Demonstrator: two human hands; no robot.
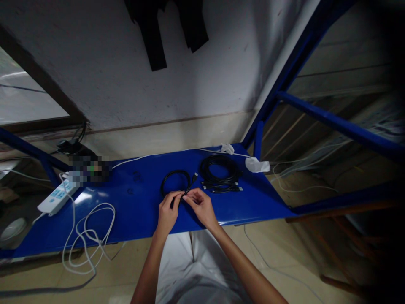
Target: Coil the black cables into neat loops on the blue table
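Note:
A black cable (175,172) forms a single loop over the blue table (133,211), near its front edge. My left hand (169,210) pinches the cable at the near end of the loop. Right beside it, my right hand (200,204) is also closed on the cable, with fingertips almost meeting the left ones. One plug (195,176) of this cable points up and to the right, just beyond my fingers. Exactly how the cable passes between the fingertips is hidden. A pile of coiled black cables (218,169) with several plugs lies to the right.
On the left is a white power strip (58,196), with a loose white cord (90,232) hanging over the front edge. Crumpled white scraps (257,165) lie at the back right. Blue frame bars (258,139) rise at the right, and a wall (205,84) stands behind.

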